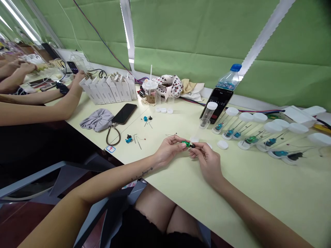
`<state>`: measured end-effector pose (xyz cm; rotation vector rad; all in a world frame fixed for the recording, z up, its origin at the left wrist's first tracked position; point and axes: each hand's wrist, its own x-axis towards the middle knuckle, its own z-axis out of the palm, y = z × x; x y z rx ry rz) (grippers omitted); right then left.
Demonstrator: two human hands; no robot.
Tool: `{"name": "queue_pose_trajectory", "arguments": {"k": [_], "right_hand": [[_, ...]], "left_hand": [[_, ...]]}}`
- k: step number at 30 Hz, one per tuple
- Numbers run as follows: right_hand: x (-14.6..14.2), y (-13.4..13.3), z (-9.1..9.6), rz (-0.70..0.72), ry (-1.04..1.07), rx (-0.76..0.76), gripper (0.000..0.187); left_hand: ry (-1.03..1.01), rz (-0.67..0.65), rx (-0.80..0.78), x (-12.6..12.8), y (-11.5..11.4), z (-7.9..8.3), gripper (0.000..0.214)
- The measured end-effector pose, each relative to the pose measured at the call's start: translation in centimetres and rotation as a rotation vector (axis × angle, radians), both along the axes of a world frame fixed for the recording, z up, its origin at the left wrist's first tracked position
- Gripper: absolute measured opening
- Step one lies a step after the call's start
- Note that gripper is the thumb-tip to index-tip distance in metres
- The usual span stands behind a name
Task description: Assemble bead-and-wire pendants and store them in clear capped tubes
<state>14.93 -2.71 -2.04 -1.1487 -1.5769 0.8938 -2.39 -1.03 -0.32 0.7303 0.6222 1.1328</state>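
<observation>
A small green-and-black metal fitting (185, 143) is held just above the table between both hands. My left hand (169, 150) pinches its green end between thumb and fingers. At the black end, the fingertips of my right hand (209, 161) are closed on the same fitting. Fingers partly cover it, so its full shape is hidden. Thin bent wires or keys (170, 135) lie just beyond my left fingers. A white cap (222, 144) rests on the table to the right of my right hand, with others partly hidden behind the fingers.
Clear tubes with white caps (274, 127) stand along the right, several holding coloured fittings. A phone (219, 103) leans against a water bottle (229, 81). Leftward lie blue fittings (128, 138), L-shaped keys (139, 142), another phone (124, 114) and white boxes (108, 90). A co-worker's arm (64, 103) reaches in.
</observation>
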Motion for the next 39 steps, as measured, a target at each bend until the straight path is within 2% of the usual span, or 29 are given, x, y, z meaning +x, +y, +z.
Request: {"name": "queue_pose_trajectory", "arguments": {"k": [9,17,39], "right_hand": [[0.06,0.23,-0.18,0.019,-0.007,0.002,0.020],[0.02,0.14,0.42,0.032,-0.028,0.007,0.021],[0.02,0.37,0.48,0.064,-0.097,-0.036,0.036]], "left_hand": [[0.015,-0.005,-0.002,-0.07,0.01,-0.09,0.028],[0.017,-0.017,0.020,-0.10,0.11,-0.39,0.026],[0.021,0.009,0.035,-0.11,0.14,-0.46,0.024]]}}
